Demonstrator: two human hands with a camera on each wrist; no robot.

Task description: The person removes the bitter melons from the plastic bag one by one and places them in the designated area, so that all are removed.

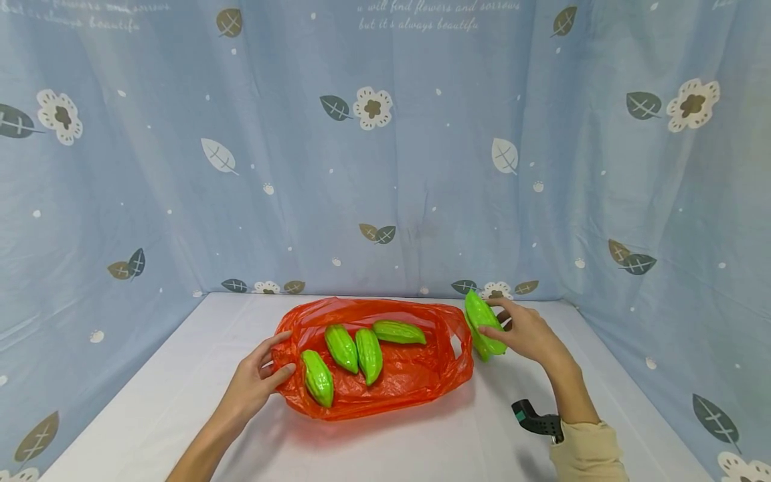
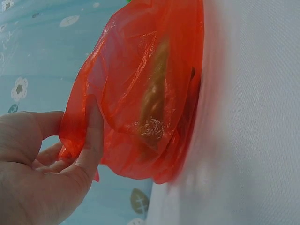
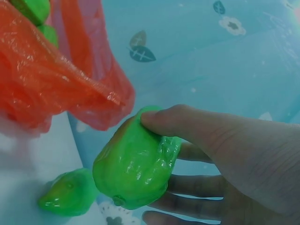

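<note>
Left hand (image 1: 249, 381): thumb and fingers pinched the left edge of the red, translucent thin-plastic bag (image 1: 397, 398). Bag sat on the white cloth-covered table (image 1: 373, 455), mouth open upward, looped handle at its right end.

Right hand (image 1: 533, 331): thumb on one side, fingers on the other, pinching a glossy, bright green, ridged oblong fruit (image 3: 136, 159) just outside the bag, beside the handle end. It was tilted, one end toward the rear curtain.

A loose green ridged fruit (image 3: 70, 192) lay on the table near the held one; couldn't tell if the two touched.

Four more of the same kind were inside the bag: one by the left wall (image 1: 317, 378), two close together near the middle (image 1: 341, 348) (image 1: 369, 355), one lying crosswise toward the rear right (image 1: 399, 332).

Right arm had a beige sleeve (image 1: 587, 452) and a black device (image 1: 536, 420) at the wrist. Backdrop: pale blue curtain (image 1: 434, 181), leaf and flower print.
</note>
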